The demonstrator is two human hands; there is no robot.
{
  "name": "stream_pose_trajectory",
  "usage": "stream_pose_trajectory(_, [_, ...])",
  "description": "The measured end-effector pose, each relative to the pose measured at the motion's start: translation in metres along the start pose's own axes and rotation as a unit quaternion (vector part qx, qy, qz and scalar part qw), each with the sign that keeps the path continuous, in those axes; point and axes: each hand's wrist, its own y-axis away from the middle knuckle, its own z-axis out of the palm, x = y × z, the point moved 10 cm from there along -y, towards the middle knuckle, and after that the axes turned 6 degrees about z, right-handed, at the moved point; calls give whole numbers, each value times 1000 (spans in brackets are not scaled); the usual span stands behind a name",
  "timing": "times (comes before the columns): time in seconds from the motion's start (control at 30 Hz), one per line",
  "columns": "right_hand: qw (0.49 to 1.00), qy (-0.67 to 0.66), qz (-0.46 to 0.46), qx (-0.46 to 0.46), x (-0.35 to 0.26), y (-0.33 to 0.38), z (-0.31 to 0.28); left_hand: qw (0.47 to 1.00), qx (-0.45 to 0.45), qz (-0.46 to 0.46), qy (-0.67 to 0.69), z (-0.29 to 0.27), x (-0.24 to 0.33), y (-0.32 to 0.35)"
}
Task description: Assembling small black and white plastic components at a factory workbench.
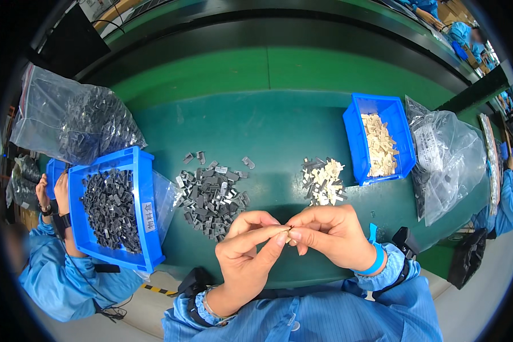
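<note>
Cream, as far as I can tell (my grip hides most of it), the small part (291, 240) sits pinched between my left hand (245, 257) and right hand (337, 236) above the green table (268, 128), nearer me than the dark pile (211, 196) and mixed pile (324, 182).

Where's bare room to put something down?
The green tabletop between the left blue plastic bin and right blue plastic bin, beyond the loose dark-gray pieces and cream-and-dark pieces. Smaller gap: between piles. Crowded: around the left bin.
</note>
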Motion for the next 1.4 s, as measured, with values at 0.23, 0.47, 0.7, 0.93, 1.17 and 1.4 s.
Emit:
stream_pose_trajectory(0.23, [998, -58, -5, -4, 3, 2, 2, 998, 15, -24, 48, 1, -8, 3])
stream_pose_trajectory(0.47, [998, -47, -34, 28, 1, 2, -2, 989, 48, -85, 114, 2, -19, 6])
stream_pose_trajectory(0.7, [998, -55, -24, 24, 2, 3, 0, 982, 47, -118, 142, 5, -23, 7])
stream_pose_trajectory(0.93, [996, -77, -35, 16, 2, 3, 1, 995, 21, -85, 54, 4, -16, 3])
stream_pose_trajectory(1.17, [997, -18, -46, 53, -10, 5, -11, 922, 47, -217, 317, 20, -33, 10])
stream_pose_trajectory(1.4, [719, 505, -318, 356, -140, 66, -69, 994, 84, -12, 65, -32, 24, -12])
